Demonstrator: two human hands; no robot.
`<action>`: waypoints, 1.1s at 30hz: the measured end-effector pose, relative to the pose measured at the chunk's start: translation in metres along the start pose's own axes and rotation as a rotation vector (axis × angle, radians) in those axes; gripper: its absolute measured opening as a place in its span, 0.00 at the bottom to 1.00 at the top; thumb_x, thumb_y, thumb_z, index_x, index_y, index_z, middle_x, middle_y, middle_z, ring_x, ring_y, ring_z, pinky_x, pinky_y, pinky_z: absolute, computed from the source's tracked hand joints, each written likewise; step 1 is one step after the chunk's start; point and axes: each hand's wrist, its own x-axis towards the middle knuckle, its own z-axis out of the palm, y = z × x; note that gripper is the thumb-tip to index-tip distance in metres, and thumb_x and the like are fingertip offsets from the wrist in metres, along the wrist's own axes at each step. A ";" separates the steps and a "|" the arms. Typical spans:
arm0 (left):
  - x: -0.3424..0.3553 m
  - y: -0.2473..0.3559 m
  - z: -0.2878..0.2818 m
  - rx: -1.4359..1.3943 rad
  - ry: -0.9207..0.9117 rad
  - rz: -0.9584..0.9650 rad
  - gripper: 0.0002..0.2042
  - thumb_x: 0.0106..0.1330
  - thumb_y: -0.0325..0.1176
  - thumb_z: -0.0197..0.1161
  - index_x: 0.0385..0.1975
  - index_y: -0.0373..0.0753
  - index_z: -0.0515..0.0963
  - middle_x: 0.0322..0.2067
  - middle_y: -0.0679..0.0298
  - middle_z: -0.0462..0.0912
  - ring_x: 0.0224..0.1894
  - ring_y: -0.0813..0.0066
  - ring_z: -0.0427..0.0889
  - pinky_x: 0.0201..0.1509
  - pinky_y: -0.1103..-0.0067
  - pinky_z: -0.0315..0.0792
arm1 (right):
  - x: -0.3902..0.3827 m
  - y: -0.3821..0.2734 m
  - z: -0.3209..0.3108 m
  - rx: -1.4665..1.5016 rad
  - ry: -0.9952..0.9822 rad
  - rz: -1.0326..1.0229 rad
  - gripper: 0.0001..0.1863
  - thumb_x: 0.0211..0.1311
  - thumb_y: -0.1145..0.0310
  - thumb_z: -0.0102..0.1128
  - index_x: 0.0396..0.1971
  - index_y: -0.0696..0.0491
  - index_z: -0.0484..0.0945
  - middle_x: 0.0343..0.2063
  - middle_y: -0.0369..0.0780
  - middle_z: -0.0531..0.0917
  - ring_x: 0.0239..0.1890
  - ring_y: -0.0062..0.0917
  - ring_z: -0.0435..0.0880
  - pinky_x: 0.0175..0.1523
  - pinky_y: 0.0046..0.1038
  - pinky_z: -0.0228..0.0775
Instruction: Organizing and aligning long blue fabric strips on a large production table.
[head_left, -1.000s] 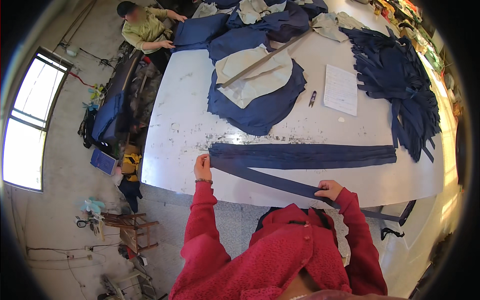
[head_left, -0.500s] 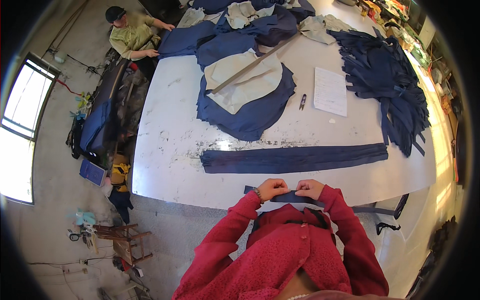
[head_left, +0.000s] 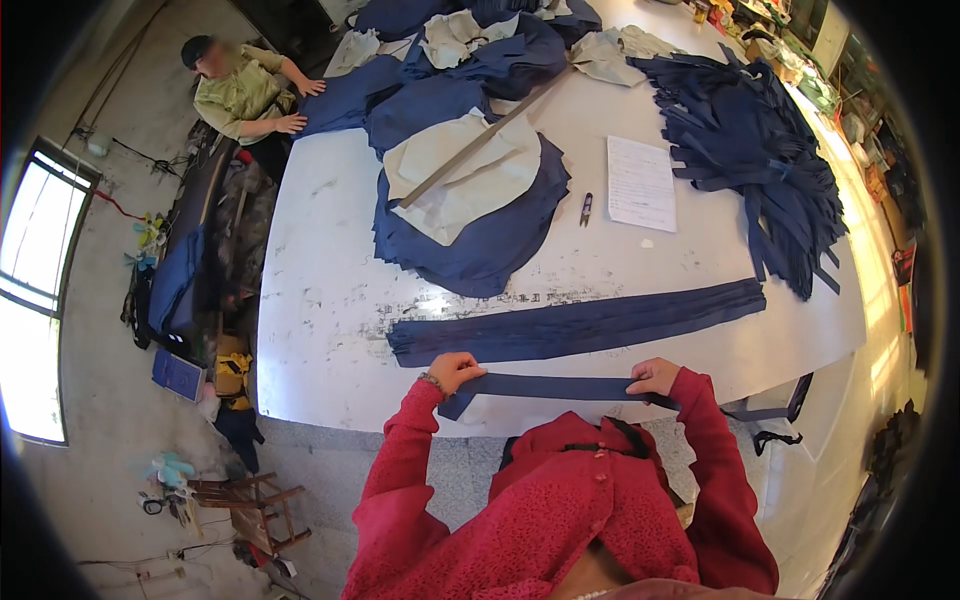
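I hold a navy fabric strip (head_left: 555,387) stretched across the front edge of the white table (head_left: 320,240), with its left end folded downward. My left hand (head_left: 454,372) pinches the strip near its left end; my right hand (head_left: 655,378) grips it farther right, where it trails past the table edge. Just beyond my hands lies a long stack of navy strips (head_left: 575,325).
Navy cloth pieces (head_left: 460,265) lie under a pale pattern piece (head_left: 430,160) and long ruler (head_left: 480,145). A loose strip heap (head_left: 745,140), snips (head_left: 586,208) and paper sheet (head_left: 640,185) lie rightward. A co-worker (head_left: 240,95) handles cloth at upper left. A chair (head_left: 255,510) stands lower left.
My left hand left the stack with a strip, met my right hand near the front edge, then moved left again as the hands spread apart. The co-worker's hands now rest on the cloth.
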 end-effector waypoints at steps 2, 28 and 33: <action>0.000 -0.013 0.000 0.070 0.025 -0.028 0.15 0.52 0.44 0.64 0.23 0.36 0.77 0.16 0.63 0.76 0.20 0.75 0.74 0.26 0.79 0.66 | 0.010 0.010 -0.010 -0.111 0.031 -0.088 0.10 0.51 0.66 0.63 0.24 0.57 0.74 0.19 0.34 0.77 0.23 0.14 0.75 0.28 0.18 0.66; 0.016 0.092 0.147 -0.403 -0.409 0.147 0.10 0.56 0.37 0.63 0.28 0.36 0.76 0.20 0.70 0.74 0.24 0.86 0.69 0.27 0.85 0.64 | 0.044 0.016 0.037 -0.102 0.013 -0.169 0.10 0.52 0.67 0.62 0.29 0.58 0.75 0.22 0.36 0.78 0.26 0.17 0.75 0.32 0.19 0.67; 0.017 0.083 0.145 -0.340 -0.343 0.231 0.13 0.54 0.42 0.63 0.25 0.37 0.76 0.16 0.67 0.73 0.21 0.83 0.69 0.25 0.82 0.63 | 0.056 0.034 0.033 -0.050 0.022 -0.152 0.10 0.52 0.66 0.62 0.27 0.57 0.76 0.21 0.34 0.78 0.25 0.15 0.73 0.31 0.18 0.66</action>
